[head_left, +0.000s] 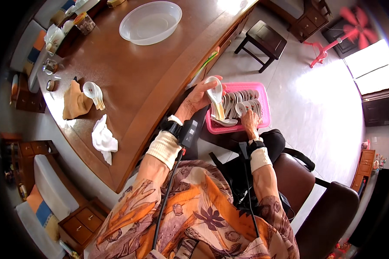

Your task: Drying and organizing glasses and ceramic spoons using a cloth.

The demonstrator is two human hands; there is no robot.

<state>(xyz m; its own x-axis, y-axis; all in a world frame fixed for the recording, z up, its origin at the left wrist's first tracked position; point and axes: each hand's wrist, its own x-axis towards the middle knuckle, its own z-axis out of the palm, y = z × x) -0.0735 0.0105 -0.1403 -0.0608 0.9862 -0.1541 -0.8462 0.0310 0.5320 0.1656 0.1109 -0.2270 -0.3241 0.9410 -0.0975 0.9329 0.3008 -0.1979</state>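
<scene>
A pink plastic basket full of white soup spoons sits before me, to the right of the table. Held at the basket's left rim, my left hand is closed around a white soup spoon, its bowl up and its yellowish handle pointing down; more than one may be stacked there. My right hand reaches into the basket's near right part, fingers bent at a spoon among the others. Its fingertips are partly hidden.
On the wooden table to my left are a translucent oval tub, a small stack of spoons, a brown cloth and a crumpled white cloth. A dark stool and a pink fan stand beyond the basket.
</scene>
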